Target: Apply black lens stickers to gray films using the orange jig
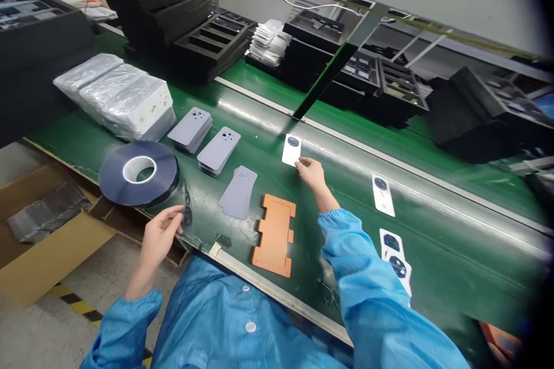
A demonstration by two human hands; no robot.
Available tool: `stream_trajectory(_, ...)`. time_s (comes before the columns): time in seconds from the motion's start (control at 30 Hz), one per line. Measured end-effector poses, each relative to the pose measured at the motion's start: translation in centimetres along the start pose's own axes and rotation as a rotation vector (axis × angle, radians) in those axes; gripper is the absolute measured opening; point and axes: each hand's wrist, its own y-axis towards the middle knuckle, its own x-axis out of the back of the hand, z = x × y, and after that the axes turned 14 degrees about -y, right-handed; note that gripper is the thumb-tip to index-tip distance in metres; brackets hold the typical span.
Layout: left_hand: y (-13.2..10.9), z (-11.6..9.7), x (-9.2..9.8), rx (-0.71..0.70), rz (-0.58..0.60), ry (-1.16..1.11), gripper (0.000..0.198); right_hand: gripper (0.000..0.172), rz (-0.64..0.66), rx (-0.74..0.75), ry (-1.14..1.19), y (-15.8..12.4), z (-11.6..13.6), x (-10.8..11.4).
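Note:
My right hand (313,176) reaches over the green work surface, its fingertips pinching the lower edge of a white card (291,151) with a dark round patch. My left hand (161,237) is near the table's front edge, fingers closed at a dark strip (187,216) with round shapes that hangs beside the big roll of dark film (138,174). An orange fixture plate (273,236) lies between my hands. Left of it are loose grey phone-shaped sheets (239,193) and two grey stacks (219,151), (191,129) with camera holes.
Plastic-wrapped stacks (116,94) stand at the left. White cards (383,194) lie at the right. Black foam trays (212,40) line the back, behind a metal rail. A green post (324,80) rises there. An open carton (56,248) is below left.

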Motion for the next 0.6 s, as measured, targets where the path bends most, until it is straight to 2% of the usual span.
stream_trajectory(0.07,0.5,-0.3,-0.9,0.017,0.054,-0.017,0.051,0.022,0.027,0.065,-0.010,-2.0,1.5,-0.4)
stream_trajectory(0.13,0.7,-0.5,-1.7,0.030,0.108,0.014,0.053,0.020,0.113,0.143,0.011,-4.9,3.4,-1.5)
stream_trajectory(0.23,0.8,-0.7,-2.7,0.006,0.160,0.084,0.056,0.020,0.313,0.275,0.071,-10.5,6.6,-3.7)
stream_trajectory(0.33,0.4,-0.6,-3.2,0.005,0.193,0.117,0.060,0.036,0.582,0.441,0.107,-16.0,9.8,-5.3)
stream_trajectory(0.4,0.1,-0.3,-3.3,0.025,0.210,0.117,0.065,0.041,0.713,0.508,0.121,-18.7,11.4,-6.1)
stream_trajectory(0.47,-0.1,0.1,-3.4,0.019,0.221,0.122,0.067,0.040,0.763,0.541,0.122,-20.2,12.3,-6.7)
stream_trajectory(0.6,-0.2,0.9,-3.7,-0.081,0.208,0.179,0.057,0.029,0.735,0.530,0.098,-20.8,12.4,-8.3)
